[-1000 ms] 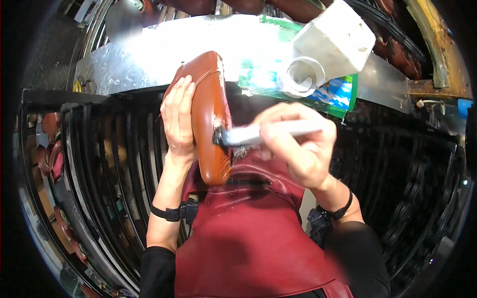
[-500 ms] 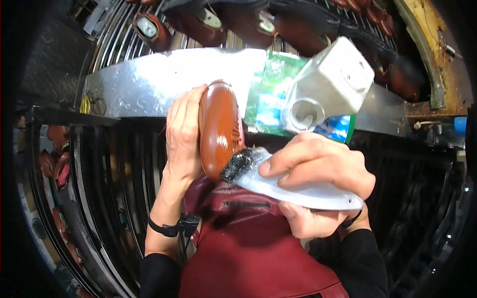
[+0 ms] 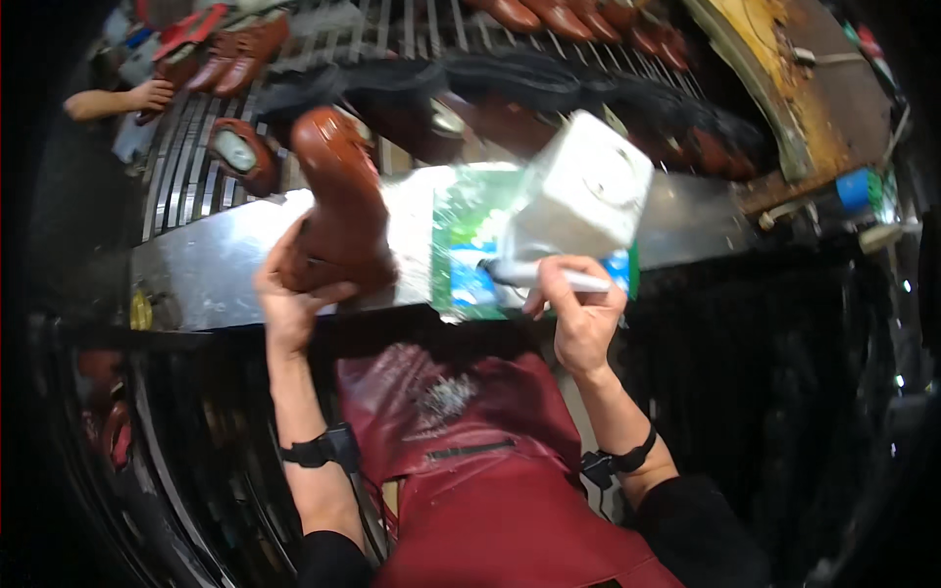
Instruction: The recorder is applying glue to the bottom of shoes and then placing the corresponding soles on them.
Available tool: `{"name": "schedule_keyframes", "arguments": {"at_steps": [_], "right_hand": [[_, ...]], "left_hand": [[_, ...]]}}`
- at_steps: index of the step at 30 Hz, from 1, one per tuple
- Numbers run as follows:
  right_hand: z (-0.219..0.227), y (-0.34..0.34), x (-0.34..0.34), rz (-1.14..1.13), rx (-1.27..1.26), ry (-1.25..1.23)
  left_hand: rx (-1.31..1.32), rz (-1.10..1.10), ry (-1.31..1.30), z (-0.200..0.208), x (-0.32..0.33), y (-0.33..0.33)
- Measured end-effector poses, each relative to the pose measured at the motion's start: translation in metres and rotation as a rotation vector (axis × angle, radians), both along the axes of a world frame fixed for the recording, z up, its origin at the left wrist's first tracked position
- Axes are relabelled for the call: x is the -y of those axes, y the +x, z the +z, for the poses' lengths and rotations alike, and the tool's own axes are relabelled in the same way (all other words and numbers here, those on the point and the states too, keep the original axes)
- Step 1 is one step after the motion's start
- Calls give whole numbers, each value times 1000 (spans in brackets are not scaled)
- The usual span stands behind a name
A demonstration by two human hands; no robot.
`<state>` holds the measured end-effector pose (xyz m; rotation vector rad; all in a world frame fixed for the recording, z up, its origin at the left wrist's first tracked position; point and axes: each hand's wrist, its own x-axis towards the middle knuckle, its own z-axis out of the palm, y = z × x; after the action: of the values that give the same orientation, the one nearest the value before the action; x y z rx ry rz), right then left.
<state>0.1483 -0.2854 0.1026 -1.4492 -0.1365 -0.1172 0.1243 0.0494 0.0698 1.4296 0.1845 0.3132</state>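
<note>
The brown shoe (image 3: 343, 211) is up in the worker's left hand (image 3: 291, 299), well to the left of the white jug (image 3: 588, 186), toe pointing away from the worker. That hand grips it at the heel end, thumb lapped across the near side; the other fingers go partly behind the shoe, so I can't tell how widely they are spread. Nor can I tell whether the shoe touches the metal plate (image 3: 235, 250) that runs out to the jug's left.

On the near side of the jug, the right hand (image 3: 583, 309) pinches the pale brush (image 3: 520, 272) by its handle, thumb and fingers drawn in around it. The dark bristles point left, just short of the jug's near left side, over a green and blue sheet (image 3: 475, 211). Whether they touch it, I can't make out. The jug stands tilted over that same sheet.

Beyond the jug, more brown shoes (image 3: 407, 132) line up along a dark strip (image 3: 510, 71). Far off to the jug's upper left, a co-worker's hand (image 3: 152, 95) reaches in beside another pair (image 3: 235, 59). Below the jug, toward the worker, hangs a dark red apron (image 3: 500, 500), with a whitish smudge on its upper part.
</note>
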Motion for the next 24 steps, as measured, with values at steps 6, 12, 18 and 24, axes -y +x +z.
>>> {"name": "schedule_keyframes", "arguments": {"at_steps": [6, 12, 18, 24], "right_hand": [[-15, -11, 23, -281, 44, -198], [-17, -11, 16, -260, -338, 139], [16, 2, 9, 58, -460, 548], [26, -34, 3, 202, -326, 284]], "left_hand": [[6, 55, -133, -14, 34, -74], [-116, 3, -241, -31, 64, -122], [-223, -139, -357, -12, 72, -135], [-215, -129, -413, -5, 84, -130]]}}
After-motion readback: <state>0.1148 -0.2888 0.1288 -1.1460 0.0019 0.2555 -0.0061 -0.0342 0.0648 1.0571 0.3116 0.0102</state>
